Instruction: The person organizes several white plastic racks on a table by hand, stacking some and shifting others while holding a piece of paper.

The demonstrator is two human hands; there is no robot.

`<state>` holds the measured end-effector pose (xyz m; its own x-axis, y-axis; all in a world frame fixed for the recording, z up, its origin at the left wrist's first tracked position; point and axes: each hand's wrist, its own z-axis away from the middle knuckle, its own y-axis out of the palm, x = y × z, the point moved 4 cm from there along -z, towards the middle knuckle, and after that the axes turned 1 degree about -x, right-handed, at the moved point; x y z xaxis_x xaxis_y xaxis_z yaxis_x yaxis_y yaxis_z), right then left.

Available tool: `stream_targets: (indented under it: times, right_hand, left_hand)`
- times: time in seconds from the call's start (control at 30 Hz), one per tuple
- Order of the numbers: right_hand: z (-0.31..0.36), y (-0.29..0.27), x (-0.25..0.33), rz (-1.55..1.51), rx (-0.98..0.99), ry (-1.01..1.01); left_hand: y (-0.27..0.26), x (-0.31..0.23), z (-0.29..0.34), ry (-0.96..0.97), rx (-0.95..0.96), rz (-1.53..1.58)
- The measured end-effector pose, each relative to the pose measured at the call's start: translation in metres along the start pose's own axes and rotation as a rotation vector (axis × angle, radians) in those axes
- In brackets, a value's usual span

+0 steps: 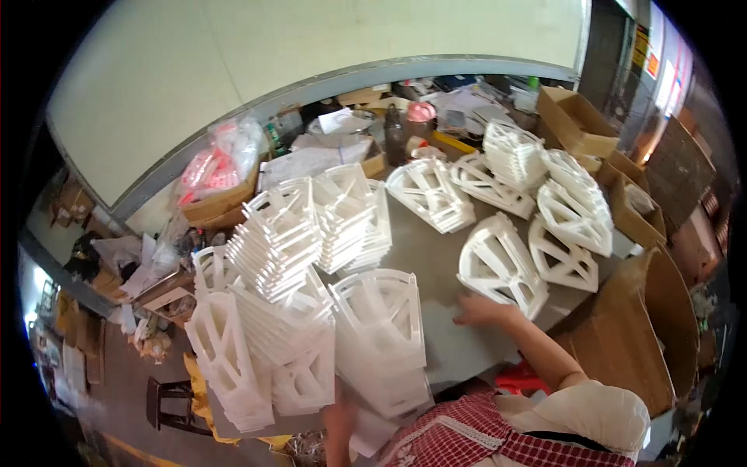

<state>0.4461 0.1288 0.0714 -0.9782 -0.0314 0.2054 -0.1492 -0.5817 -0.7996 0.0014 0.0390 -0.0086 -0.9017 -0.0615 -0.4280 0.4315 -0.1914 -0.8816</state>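
Note:
White plastic fan-shaped frames with open spokes lie in piles on the grey table (432, 265). My right hand (484, 311) is just at the near-left edge of one such frame (506, 268), its fingers apart and holding nothing that I can see. Whether they touch the frame is hard to make out. My left hand (338, 420) is low at the table's near edge, beside a leaning stack of frames (303, 381). It is blurred, and its fingers cannot be made out. Another stack of frames (377, 319) stands just above it, between the two hands.
Tall overlapping frame stacks (276, 233) fill the left side; more frames (576, 214) lie at the right. A large open cardboard box (622, 335) stands by my right arm. Bottles (394, 136), papers and bags crowd the back. A dark stool (167, 405) is at lower left.

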Motion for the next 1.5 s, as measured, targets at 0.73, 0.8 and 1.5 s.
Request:
stream_targets:
  times: [0.73, 0.8, 1.5]
  right_hand:
    - [-0.130, -0.214, 0.170, -0.238, -0.533, -1.394]
    - [-0.109, -0.154, 0.197, -0.069, -0.217, -1.671]
    - [-0.099, -0.012, 0.165, 0.234, 0.207, -1.753]
  left_hand:
    - [-0.008, -0.015, -0.009, -0.343, -0.045, 0.418]
    - [-0.014, -0.018, 0.009, -0.402, -0.102, 0.382]
    - [-0.146, -0.046, -0.089, -0.331, -0.157, 0.081]
